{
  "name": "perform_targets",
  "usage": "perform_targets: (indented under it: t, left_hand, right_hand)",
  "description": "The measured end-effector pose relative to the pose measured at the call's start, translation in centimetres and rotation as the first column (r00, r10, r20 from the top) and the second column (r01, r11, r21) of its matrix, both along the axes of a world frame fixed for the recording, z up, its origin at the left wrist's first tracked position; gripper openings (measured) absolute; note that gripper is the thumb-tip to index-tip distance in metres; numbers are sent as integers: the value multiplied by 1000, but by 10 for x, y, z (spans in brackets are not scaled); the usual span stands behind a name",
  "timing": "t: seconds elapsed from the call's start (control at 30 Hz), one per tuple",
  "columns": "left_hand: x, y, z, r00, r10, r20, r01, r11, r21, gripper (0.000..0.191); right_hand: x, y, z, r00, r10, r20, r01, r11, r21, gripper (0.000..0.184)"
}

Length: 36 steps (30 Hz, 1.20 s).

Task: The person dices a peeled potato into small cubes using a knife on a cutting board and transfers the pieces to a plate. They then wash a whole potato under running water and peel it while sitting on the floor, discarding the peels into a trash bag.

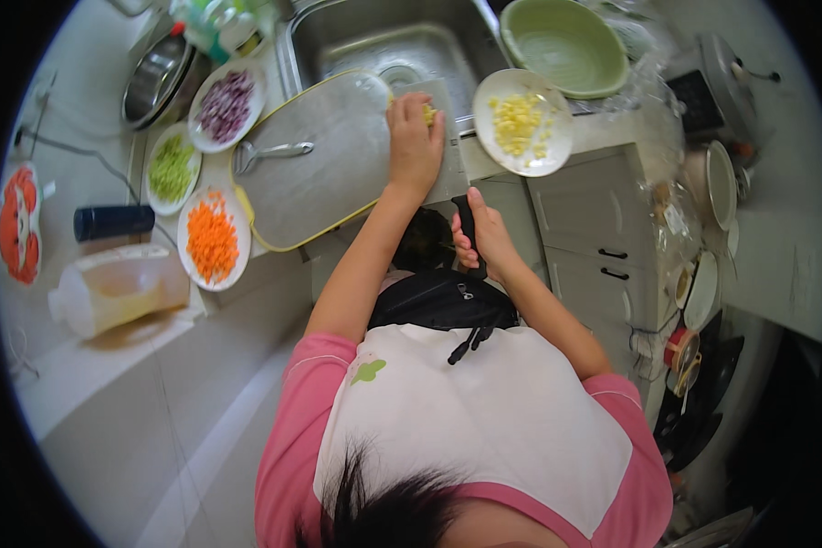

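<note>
My right hand [490,236] grips the black handle [469,233] of a cleaver. Its broad blade [450,175] lies flat along the right end of a grey cutting board [329,164] with a yellow rim. Over the blade's far part, my left hand [414,140] curls its fingers around a few yellow diced pieces [429,114], mostly hidden by the fingers. Right of the blade, a white plate [483,113] carries pale yellow vegetable cubes [518,127]. A metal peeler [274,152] rests on the board's left part.
Left of the board stand plates of chopped purple onion [226,106], green dice [171,168] and orange carrot dice [212,240]. Behind is a steel sink [411,48], with a green basin [565,48] to its right. An oil jug [120,291] lies at the left.
</note>
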<state>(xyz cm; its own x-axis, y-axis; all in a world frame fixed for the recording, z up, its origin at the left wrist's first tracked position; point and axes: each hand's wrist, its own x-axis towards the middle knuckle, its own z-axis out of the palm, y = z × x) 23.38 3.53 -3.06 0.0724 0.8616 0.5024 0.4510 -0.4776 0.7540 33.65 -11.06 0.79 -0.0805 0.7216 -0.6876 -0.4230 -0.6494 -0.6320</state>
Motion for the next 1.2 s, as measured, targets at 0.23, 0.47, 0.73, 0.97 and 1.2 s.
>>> perform_targets:
  t: [0.23,0.47,0.73,0.97,1.2]
  left_hand:
    - [114,15,9,928,-358,99,351,933,83,14]
    - [129,64,-14,887,-341,311,424,867,-260,23]
    - [83,86,26,377,60,924,846,385,-370,52]
    - [2,62,69,-156,305,940,942,331,48,78]
    - [-80,52,50,15,202,979,849,515,-120,55]
  right_hand:
    - [67,-26,32,954,-291,65,290,957,21,57]
    - [108,-56,33,884,-423,200,410,906,106,58]
    - [123,-57,36,864,-447,231,422,894,150,58]
    - [125,-55,42,868,-403,289,391,915,102,59]
    - [107,-37,49,905,-309,292,305,950,60,59]
